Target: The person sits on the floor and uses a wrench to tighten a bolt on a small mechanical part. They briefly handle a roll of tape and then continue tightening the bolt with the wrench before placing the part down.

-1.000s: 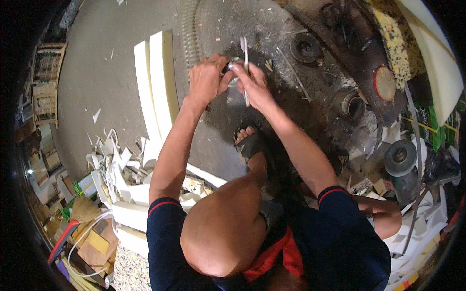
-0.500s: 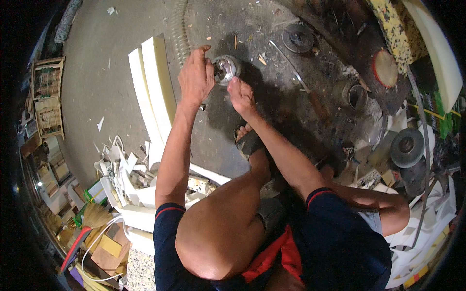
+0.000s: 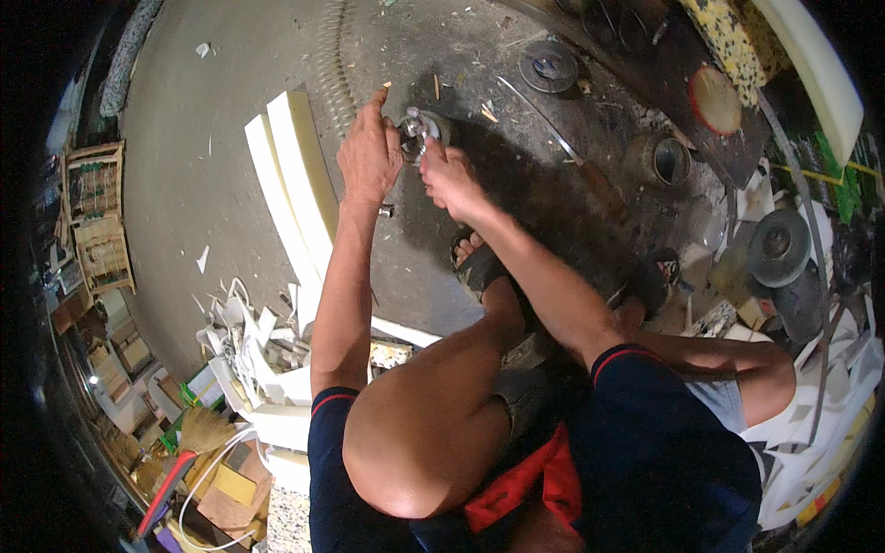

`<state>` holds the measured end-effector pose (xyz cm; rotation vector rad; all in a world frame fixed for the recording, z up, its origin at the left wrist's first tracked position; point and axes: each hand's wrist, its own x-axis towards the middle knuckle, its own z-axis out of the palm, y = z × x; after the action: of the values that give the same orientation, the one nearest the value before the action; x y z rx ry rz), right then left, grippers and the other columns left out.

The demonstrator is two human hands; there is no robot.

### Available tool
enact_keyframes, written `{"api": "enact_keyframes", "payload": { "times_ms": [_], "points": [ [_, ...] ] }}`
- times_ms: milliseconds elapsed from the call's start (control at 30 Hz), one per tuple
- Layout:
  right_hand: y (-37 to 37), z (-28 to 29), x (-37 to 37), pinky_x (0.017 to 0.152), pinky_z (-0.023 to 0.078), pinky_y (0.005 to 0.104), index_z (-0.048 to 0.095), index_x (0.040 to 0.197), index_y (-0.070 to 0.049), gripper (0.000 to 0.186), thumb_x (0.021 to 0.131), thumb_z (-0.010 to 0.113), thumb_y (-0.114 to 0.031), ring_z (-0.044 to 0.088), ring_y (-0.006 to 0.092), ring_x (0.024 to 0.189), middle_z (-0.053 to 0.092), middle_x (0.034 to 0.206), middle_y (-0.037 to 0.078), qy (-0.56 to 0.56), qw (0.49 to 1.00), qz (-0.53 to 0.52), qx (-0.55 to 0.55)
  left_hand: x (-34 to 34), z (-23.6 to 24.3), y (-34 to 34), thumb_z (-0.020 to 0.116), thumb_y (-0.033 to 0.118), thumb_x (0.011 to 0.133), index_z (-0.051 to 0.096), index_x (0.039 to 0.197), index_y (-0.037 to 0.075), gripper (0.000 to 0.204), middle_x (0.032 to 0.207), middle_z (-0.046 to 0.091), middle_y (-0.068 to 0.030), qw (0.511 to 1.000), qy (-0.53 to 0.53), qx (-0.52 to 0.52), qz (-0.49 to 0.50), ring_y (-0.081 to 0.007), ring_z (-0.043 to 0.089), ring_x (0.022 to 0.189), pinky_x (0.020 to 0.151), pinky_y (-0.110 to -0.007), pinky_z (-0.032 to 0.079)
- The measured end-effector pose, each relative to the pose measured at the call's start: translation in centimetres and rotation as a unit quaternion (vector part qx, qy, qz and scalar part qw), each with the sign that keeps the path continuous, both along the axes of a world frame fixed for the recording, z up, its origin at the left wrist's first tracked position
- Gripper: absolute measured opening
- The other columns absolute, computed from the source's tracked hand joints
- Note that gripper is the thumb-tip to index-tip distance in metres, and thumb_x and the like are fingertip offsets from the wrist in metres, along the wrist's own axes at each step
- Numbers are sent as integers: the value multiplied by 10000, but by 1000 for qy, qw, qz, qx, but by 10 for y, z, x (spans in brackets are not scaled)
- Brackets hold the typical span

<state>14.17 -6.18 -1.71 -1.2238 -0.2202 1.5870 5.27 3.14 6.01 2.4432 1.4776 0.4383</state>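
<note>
Sitting on the floor (image 3: 198,147) between the two hands, a round, glassy container (image 3: 436,127) looks pale and greyish, with a shiny metal piece (image 3: 412,123) on top. The left hand (image 3: 368,158) stretches its index finger forward beside it; whether it grips, I cannot tell. The right hand (image 3: 450,177) curls its fingers at the near edge, covering part of the container; what they pinch is hidden. The container's lower side is hard to make out.
</note>
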Motion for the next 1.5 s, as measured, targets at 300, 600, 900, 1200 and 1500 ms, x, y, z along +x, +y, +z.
{"api": "enact_keyframes", "payload": {
  "times_ms": [300,600,900,1200,1500],
  "points": [
    [1,17,17,367,271,324,513,686,-100,542,1039,428,-503,381,109,406,401,503,-26,-235,971,49,-13,-1,-2,0,520,136,925,465,1424,162,503,1120,684,-191,1000,-3,7,-4,-403,668,957,804,-510,531],
    [1,11,14,366,290,345,562,712,-74,526,1032,460,-479,374,132,379,418,502,-13,-218,974,57,-29,0,0,-1,529,121,906,485,1410,145,507,1070,684,-185,1000,-2,3,3,-405,666,924,772,-518,525],
    [-3,12,4,344,252,301,522,724,-86,510,1041,444,-478,372,99,381,410,527,-28,-197,980,15,-8,1,-1,-1,541,134,903,483,1411,139,511,1087,675,-180,1000,-13,21,-4,-400,665,921,754,-514,532],
    [-3,28,3,333,237,286,518,776,-93,475,1053,443,-472,349,85,380,397,543,-32,-103,990,23,-92,2,1,-2,510,103,931,457,1433,152,507,1218,681,-153,1000,23,12,12,-398,681,970,831,-493,529],
    [2,33,20,358,269,316,531,761,-73,463,1058,432,-415,357,117,387,429,555,-2,-167,982,55,-60,1,0,-2,535,129,889,472,1423,144,538,1092,667,-183,1000,-9,20,4,-400,666,929,771,-520,538]
  ]
}}
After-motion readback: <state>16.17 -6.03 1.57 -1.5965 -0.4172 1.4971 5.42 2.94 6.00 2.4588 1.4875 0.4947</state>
